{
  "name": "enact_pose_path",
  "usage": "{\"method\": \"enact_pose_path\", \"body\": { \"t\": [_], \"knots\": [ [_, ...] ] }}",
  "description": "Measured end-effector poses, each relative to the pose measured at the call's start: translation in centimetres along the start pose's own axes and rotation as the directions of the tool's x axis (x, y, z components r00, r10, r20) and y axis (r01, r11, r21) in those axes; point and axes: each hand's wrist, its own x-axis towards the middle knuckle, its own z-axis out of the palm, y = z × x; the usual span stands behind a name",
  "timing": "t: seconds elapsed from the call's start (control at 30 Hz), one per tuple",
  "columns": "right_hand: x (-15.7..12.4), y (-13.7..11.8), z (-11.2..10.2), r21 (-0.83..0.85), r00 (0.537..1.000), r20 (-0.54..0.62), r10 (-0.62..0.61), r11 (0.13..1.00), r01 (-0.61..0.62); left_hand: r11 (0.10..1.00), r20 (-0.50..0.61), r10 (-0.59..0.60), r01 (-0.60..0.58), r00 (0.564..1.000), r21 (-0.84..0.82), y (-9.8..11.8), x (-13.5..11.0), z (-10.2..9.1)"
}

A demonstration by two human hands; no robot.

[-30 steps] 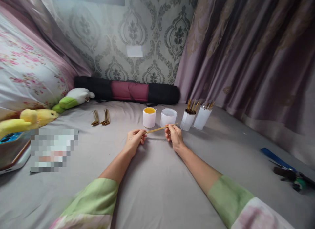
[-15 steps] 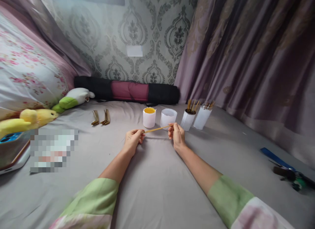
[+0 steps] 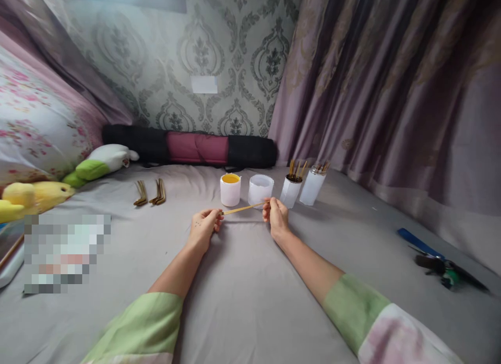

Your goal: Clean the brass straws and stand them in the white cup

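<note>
A thin yellow-brown strip (image 3: 245, 208) stretches between my two hands, slanting slightly upward to the right. My left hand (image 3: 203, 229) pinches its left end between thumb and fingers. At the other end, my right hand (image 3: 277, 219) is closed on it. Just behind the strip stand a white cup with yellow inside (image 3: 230, 192) and a wider translucent white cup (image 3: 261, 188). Beyond my right hand are a white container of thin brown sticks (image 3: 290, 192) and a taller white container with sticks (image 3: 313, 187). Two small groups of bent brown strips (image 3: 140, 194) (image 3: 158, 193) lie to the left.
A grey sheet (image 3: 235, 280) covers the surface. At left are a yellow plush toy (image 3: 43, 196), a green-and-white plush toy (image 3: 97, 163) and a blurred-out flat item (image 3: 66, 254). Keys on a blue strap (image 3: 420, 243) lie right. A black-and-maroon roll (image 3: 198, 147) lies along the wall.
The view has shifted slightly to the right, so everything appears a little further left. Both hands keep the strip between them in nearly the same pose.
</note>
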Motion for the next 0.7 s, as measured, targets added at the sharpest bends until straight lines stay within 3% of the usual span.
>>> {"method": "enact_pose_path", "body": {
  "t": [0.27,0.7],
  "knots": [
    [0.14,0.14,-0.10,0.045,0.999,0.006,0.040,0.998,-0.040,1.000,0.009,-0.003,0.003,1.000,-0.002,-0.06,0.19,-0.01],
    [-0.01,-0.04,-0.05,0.009,1.000,-0.013,-0.024,1.000,0.024,1.000,0.030,-0.002,0.003,1.000,-0.016,0.18,-0.03,-0.16]
  ]
}}
